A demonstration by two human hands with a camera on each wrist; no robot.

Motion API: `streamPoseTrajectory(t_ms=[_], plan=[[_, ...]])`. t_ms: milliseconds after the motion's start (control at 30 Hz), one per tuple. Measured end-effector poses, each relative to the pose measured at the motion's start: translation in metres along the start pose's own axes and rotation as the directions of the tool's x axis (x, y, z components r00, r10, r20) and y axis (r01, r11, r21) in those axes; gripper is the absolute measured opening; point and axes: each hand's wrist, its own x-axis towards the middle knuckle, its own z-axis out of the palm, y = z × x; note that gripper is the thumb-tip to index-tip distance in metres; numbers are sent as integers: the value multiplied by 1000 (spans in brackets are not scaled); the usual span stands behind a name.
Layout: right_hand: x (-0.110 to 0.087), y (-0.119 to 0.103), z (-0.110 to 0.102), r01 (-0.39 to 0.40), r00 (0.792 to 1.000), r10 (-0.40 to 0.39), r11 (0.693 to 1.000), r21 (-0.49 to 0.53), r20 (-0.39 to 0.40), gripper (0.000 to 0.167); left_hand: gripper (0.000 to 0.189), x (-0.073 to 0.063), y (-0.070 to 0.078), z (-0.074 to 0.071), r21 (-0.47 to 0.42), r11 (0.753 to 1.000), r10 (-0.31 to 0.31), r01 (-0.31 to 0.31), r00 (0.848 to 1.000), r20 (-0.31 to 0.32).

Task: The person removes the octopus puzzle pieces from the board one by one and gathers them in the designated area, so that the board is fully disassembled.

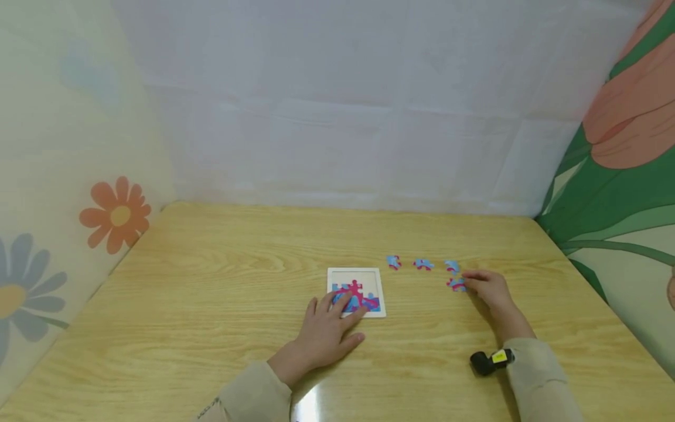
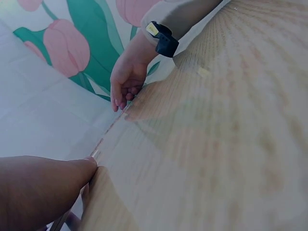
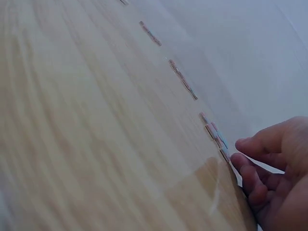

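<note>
Left hand (image 1: 326,332) on puzzle (image 1: 355,288), right hand (image 1: 489,289) at piece (image 1: 456,285), long axis sideways

White square puzzle tray (image 1: 380,293), partly filled
Four loose pink-and-blue jigsaw pieces (image 1: 423,264) to its right: three in a row, one nearer.

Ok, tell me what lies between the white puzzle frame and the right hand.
The head view shows one loose puzzle piece by the right hand, then bare table to the white puzzle frame; three more pieces lie farther back.
</note>
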Motion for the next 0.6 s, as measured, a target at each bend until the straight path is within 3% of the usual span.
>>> streamPoseTrajectory(t_ms=[267,600], plan=[[1,-9,-4,-54,998,54,998,44,14,32,47,0,0,0,-10,1000,4,-4,1000,-3],[4,-36,3,46,999,-46,999,24,7,31,49,1,-2,3,-20,1000,16,-17,999,-31]])
